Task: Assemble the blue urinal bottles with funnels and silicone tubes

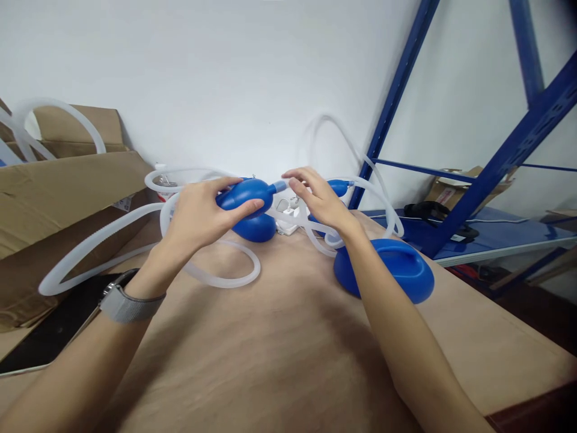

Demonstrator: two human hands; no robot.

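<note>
My left hand (205,210) is wrapped around a smooth blue plastic bulb-shaped vessel (247,198), its thumb along the near side. The vessel's neck points right, with the end of a translucent hose (280,186) fitted over it. Fingers curled, my right hand (318,195) is at that hose end just beyond the neck; its palm hides part of the hose. Below the held vessel, another blue rounded part (256,228) rests on the table; whether the two are joined I cannot tell. Behind my right forearm lies a blue vessel with a moulded handle (396,267).
Loops of translucent hose (225,281) lie across the brown-covered table (252,355). An open cardboard box (67,192) with more hoses stands at left, beside a flat black panel (54,325). White chargers with cables (288,219) lie near the wall. Blue metal shelving (401,84) rises at right.
</note>
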